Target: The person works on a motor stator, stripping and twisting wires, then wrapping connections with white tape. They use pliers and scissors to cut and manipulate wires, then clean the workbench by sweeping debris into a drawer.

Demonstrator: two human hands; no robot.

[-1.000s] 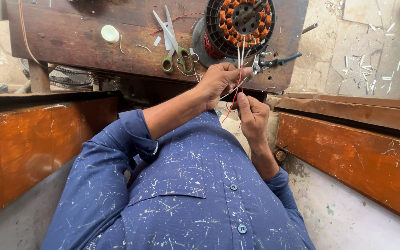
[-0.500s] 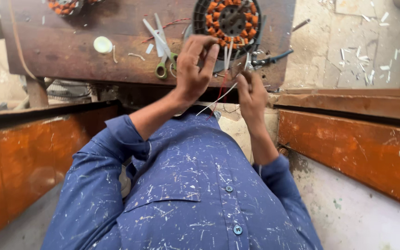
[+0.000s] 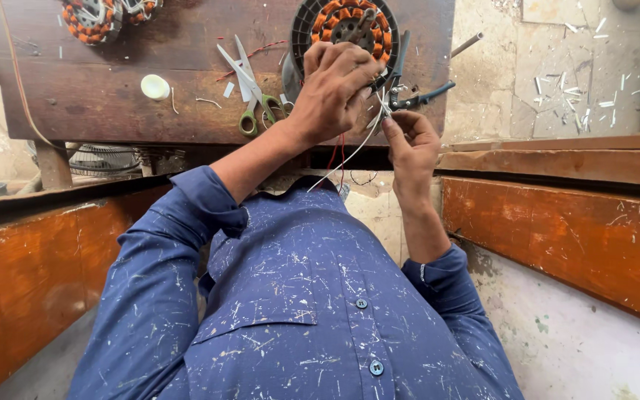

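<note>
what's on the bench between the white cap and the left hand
Green-handled scissors lie between the white cap and the left hand, with small white scraps around them, in the head view.

A blue buttoned shirt (image 3: 298,311) (flecked all over with white specks), sleeves pushed up.

A dark, scuffed wooden bench (image 3: 98,104) carries everything. A motor stator (image 3: 346,26) with orange copper windings lies on it right beneath the gripping left hand (image 3: 331,92). Green-handled scissors (image 3: 246,85) lie just left of that hand, a white round cap (image 3: 155,87) farther left. Dark pliers (image 3: 416,92) lie just right of the grip; a second stator (image 3: 94,18) sits far left.
</note>
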